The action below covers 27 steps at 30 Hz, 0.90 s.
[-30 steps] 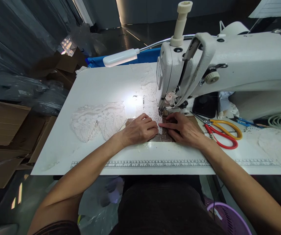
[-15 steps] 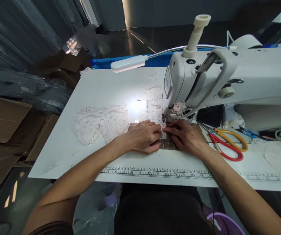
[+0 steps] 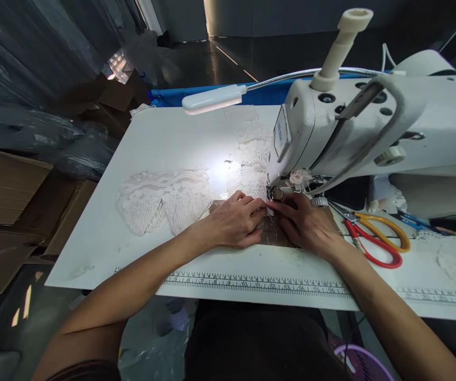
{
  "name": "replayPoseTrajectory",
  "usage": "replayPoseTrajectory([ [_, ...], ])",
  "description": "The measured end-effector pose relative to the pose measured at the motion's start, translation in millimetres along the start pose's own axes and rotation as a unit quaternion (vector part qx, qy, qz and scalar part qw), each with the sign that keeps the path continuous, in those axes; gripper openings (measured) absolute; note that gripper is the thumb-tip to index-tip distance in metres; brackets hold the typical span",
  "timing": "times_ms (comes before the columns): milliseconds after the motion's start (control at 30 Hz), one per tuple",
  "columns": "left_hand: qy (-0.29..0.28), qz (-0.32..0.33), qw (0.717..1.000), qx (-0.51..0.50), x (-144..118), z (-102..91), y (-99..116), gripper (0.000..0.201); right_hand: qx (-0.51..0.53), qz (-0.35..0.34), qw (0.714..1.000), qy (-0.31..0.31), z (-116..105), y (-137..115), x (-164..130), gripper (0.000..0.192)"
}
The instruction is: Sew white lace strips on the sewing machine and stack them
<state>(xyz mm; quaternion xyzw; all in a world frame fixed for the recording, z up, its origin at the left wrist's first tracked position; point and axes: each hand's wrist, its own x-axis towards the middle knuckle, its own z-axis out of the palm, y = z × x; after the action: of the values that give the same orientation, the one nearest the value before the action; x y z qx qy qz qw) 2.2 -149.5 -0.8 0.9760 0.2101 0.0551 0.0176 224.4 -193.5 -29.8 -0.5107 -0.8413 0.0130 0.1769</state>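
Observation:
My left hand (image 3: 234, 222) and my right hand (image 3: 306, 224) lie side by side on white lace fabric (image 3: 164, 198), pressing it flat on the table just in front of the presser foot (image 3: 276, 193) of a white sewing machine (image 3: 371, 132). Fingertips of both hands meet at the strip of lace right before the needle. The lace spreads out to the left and also runs back behind the machine head. A brownish plate (image 3: 271, 233) shows under the hands.
Red and yellow scissors (image 3: 374, 238) lie right of my right hand. A white gooseneck lamp (image 3: 214, 99) lights the white table (image 3: 164, 137). A printed ruler (image 3: 260, 284) runs along the front edge. Cardboard boxes (image 3: 6, 196) stand left; a purple basket (image 3: 365, 365) sits below.
Both hands have edged forward with the lace, closer to the presser foot. The camera has shifted, so the machine sits further right in view.

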Motion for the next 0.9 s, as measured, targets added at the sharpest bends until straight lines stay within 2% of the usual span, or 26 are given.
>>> replayPoseTrajectory([
  [100, 0.005, -0.002, 1.000, 0.002, 0, 2.7, -1, 0.038, 0.032, -0.023, 0.999, 0.003, -2, 1, -2, 0.039],
  [433, 0.016, -0.014, 1.000, -0.010, 1, 6.9, -7, 0.043, 0.018, -0.034, 0.999, 0.015, -4, -3, 0, 0.038],
  [633, 0.033, -0.022, 0.999, -0.027, 2, 10.5, -11, 0.046, -0.014, -0.006, 1.000, 0.013, -3, -7, 3, 0.039],
  [800, 0.035, -0.029, 0.998, -0.040, 4, 11.1, -14, 0.046, 0.027, 0.012, 1.000, 0.009, 1, -6, 2, 0.041],
  [900, 0.040, -0.032, 0.998, -0.044, 5, 12.5, -15, 0.048, 0.071, 0.046, 0.996, 0.007, -5, -2, 0, 0.039],
])
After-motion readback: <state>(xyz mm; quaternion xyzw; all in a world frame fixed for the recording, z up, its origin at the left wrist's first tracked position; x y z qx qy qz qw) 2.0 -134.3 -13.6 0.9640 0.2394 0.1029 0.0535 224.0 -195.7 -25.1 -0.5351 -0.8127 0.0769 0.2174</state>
